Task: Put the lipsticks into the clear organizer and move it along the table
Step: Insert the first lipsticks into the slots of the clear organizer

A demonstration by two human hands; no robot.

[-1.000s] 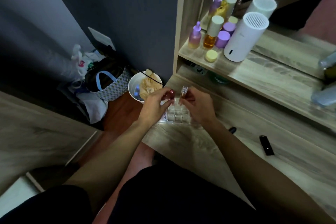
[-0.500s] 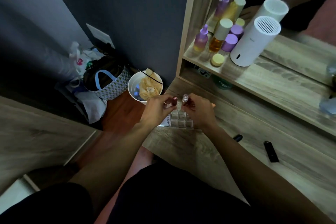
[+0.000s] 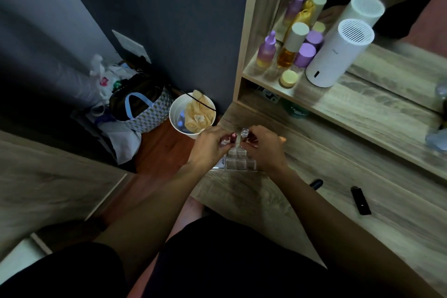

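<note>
A clear organizer (image 3: 238,161) with square compartments sits at the left end of the wooden table (image 3: 302,201), partly hidden under both hands. My left hand (image 3: 210,144) pinches a dark red lipstick (image 3: 231,137) just above the organizer's far cells. My right hand (image 3: 262,150) holds a second lipstick (image 3: 244,133) with a clear, silvery top, upright beside the red one. Whether either lipstick base sits inside a cell is hidden by my fingers. Two black lipstick-like tubes (image 3: 315,184) (image 3: 361,200) lie on the table to the right.
A shelf (image 3: 338,101) above the table carries purple and amber bottles (image 3: 287,52), a yellow jar and a white cylinder device (image 3: 338,53) before a mirror. Left of the table on the floor stand a white bin (image 3: 191,113) and a checked bag (image 3: 142,111).
Both hands have lowered the two lipsticks closer to the organizer and stayed close together; the view has shifted slightly.
</note>
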